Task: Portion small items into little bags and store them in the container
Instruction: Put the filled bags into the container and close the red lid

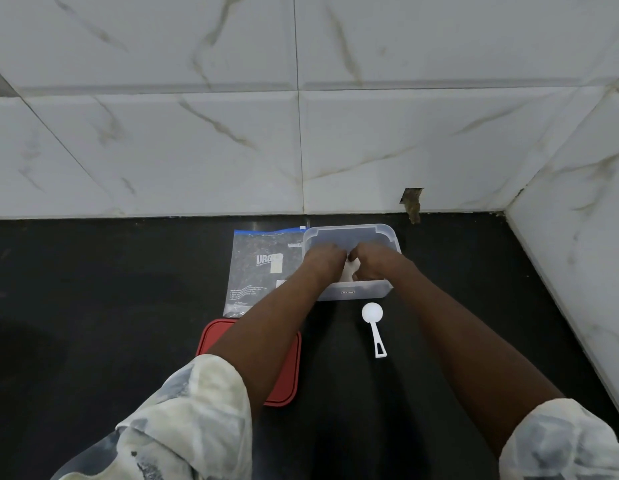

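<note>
A clear plastic container (349,233) stands on the black counter near the wall. Both my hands reach into it side by side. My left hand (323,259) and my right hand (374,263) are closed on a small whitish bag (349,271) between them, inside the container. Most of the bag is hidden by my fingers. A large zip bag (258,268) with a blue seal strip and white print lies flat just left of the container. A white measuring scoop (373,323) lies in front of the container, its handle pointing toward me.
A red lid (284,375) lies on the counter under my left forearm. White marble tiled walls close off the back and the right side. A chipped hole in the tile (412,202) sits behind the container.
</note>
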